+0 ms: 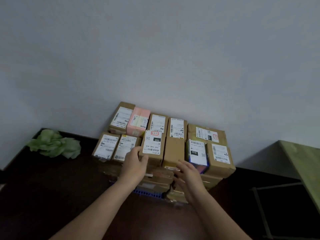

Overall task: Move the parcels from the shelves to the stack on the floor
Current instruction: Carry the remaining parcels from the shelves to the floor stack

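parcel (152, 146) labelled 060 lies on top of the stack (155, 181) on the floor (52, 187), front row, just beside a plain box (174, 149). left grip (135, 163) is clamped on its near left corner. right grip (187, 177) has fingers apart and loose and holds nothing, near the plain box; contact unclear. step, as judged: seating the parcel. next calls for squaring it with its neighbours, letting go, then fetching another from the shelves, out of view.
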